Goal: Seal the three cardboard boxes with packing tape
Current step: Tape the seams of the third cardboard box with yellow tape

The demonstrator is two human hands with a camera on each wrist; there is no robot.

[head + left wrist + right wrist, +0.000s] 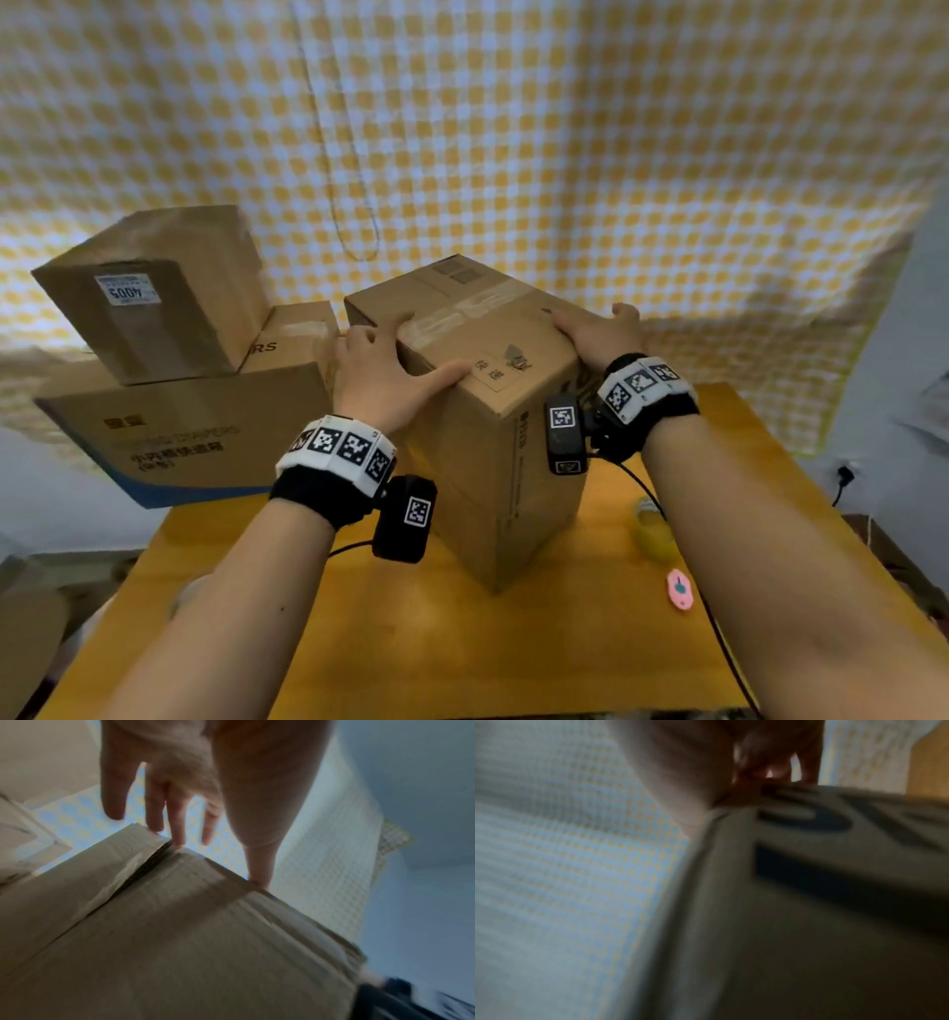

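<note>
Your left hand (pixel 377 372): fingers nearly straight and spread, laid over the near-left top edge of the front box (pixel 493 411), thumb along its top; nothing gripped.
Your right hand (pixel 598 331): clasps the box's far-right top edge, fingers bent over it.
Front box: stands on the wooden table (pixel 411 642), clear tape (pixel 462 313) across its top seam.
Boxes: four in view, three stacked at left, the labelled box (pixel 154 293) topmost.
Tape rolls: one yellowish tape roll (pixel 653 532), by your right forearm.
Pink items: one pink tool (pixel 680 589) beside it.
</note>
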